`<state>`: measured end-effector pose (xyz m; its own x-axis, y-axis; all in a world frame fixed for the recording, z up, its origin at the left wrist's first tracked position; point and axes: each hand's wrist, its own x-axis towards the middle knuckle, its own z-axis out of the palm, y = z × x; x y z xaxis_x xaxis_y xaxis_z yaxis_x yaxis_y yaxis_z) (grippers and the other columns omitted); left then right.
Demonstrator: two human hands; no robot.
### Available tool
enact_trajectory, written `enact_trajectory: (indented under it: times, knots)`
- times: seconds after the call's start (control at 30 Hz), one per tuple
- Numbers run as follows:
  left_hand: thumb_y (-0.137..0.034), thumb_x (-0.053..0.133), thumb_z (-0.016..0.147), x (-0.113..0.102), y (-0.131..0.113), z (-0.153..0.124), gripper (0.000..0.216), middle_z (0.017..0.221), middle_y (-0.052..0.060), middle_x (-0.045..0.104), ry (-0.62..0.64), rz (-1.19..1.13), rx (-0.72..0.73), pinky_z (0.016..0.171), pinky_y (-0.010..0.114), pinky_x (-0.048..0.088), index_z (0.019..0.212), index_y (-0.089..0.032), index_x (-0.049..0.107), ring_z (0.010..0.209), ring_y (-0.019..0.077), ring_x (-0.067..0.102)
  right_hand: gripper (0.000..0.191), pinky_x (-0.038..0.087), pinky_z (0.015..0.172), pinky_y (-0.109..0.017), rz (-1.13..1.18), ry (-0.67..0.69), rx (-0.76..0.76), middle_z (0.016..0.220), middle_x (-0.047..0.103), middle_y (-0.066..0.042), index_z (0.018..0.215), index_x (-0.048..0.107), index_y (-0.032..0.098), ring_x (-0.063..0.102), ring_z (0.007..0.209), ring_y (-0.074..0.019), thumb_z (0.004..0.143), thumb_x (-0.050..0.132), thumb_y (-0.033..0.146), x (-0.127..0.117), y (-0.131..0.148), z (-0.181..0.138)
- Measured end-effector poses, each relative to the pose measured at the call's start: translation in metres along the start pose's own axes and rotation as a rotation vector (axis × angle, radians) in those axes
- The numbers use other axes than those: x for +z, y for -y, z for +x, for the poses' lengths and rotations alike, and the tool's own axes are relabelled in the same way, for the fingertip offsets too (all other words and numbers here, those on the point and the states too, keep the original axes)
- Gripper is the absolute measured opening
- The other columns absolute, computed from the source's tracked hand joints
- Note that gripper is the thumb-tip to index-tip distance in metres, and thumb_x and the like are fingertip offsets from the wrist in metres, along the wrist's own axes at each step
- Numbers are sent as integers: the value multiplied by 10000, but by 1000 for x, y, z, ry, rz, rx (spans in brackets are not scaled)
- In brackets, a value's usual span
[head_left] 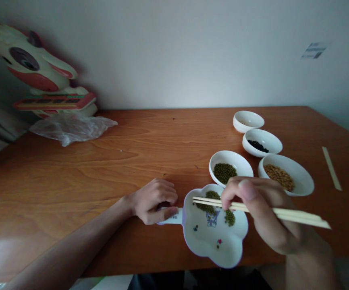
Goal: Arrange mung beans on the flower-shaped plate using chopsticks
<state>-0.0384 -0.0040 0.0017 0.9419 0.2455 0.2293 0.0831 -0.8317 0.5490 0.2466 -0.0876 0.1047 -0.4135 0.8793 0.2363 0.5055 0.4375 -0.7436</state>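
My left hand is closed around the short handle of a white flower-shaped dish with a lilac rim and cartoon prints. Small green beans lie in heaps in its upper part, with a few strays lower down. Between the fingers of my right hand is a pair of wooden chopsticks, pointing left. Their tips are close together over the dish's upper left, near the beans; I cannot make out a bean between them. Just behind the dish stands a white bowl of green beans, partly hidden by my right hand.
Farther right are white bowls with tan beans, black beans and contents I cannot make out. A flat pale strip lies at the right. A cow-shaped toy keyboard and a clear plastic bag occupy the back left.
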Motion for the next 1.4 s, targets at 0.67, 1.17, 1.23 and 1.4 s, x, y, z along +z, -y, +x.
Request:
enact_trajectory:
  times: [0.67,1.17,1.23,1.4]
  knots:
    - [-240,408,934,2,1,-2,259,644,51,532,28,90,48,636,386,374,678,-210,384,654,199,498,479,397,637,-318,-17,-130,158,729,623,-13,811,637,258,559,675,-165,1051,271,453,-24,-22,-49]
    - [-291,418,946,0,1,-1,282,653,55,555,43,36,20,645,379,415,676,-208,424,665,198,523,561,383,623,-316,-4,-69,199,694,610,-13,757,608,227,561,657,-164,1052,220,505,-18,-20,-40]
    - [-312,411,945,-2,1,0,291,655,59,558,56,14,28,642,382,418,674,-209,419,668,200,527,549,380,618,-316,-15,-82,193,681,608,-8,748,609,229,560,641,-160,1054,236,491,-17,-20,-39]
    - [-325,377,942,-4,1,1,286,674,70,574,87,9,30,651,390,420,685,-209,423,674,205,527,516,379,627,-314,6,-122,143,675,620,2,735,625,232,575,634,-147,1062,277,427,-13,-22,-36]
